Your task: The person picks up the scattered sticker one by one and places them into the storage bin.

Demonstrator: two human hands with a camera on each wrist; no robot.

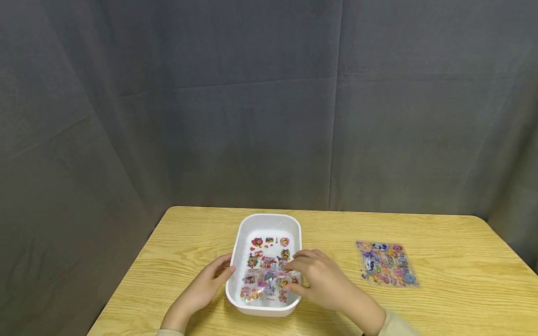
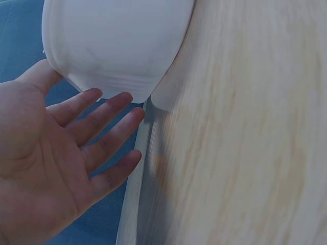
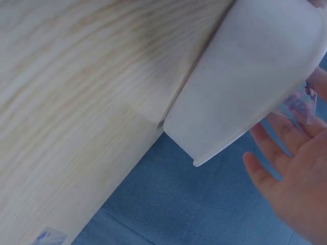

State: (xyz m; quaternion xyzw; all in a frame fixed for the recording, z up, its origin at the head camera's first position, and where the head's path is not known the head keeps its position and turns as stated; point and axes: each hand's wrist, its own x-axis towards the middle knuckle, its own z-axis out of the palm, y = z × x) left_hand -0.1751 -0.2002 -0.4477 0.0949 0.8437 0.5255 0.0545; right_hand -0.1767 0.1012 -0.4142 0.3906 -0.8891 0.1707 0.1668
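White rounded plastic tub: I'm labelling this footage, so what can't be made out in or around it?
Head view: finer print on the square, multicoloured plastic sheet, too small.
Head view: part of the clear, colourfully printed film in the white tub, behind the bare right hand.
Left wrist view: the tub's inside, hidden by its outer wall.
Right wrist view: clear plastic piece, cut by the bottom edge.

Grey cloth around a wood-grained tabletop
The cloth hangs behind and along both sides, faintly creased, with a vertical seam right of centre, and looks blue in both wrist views; the yellowish tabletop has rounded far corners.
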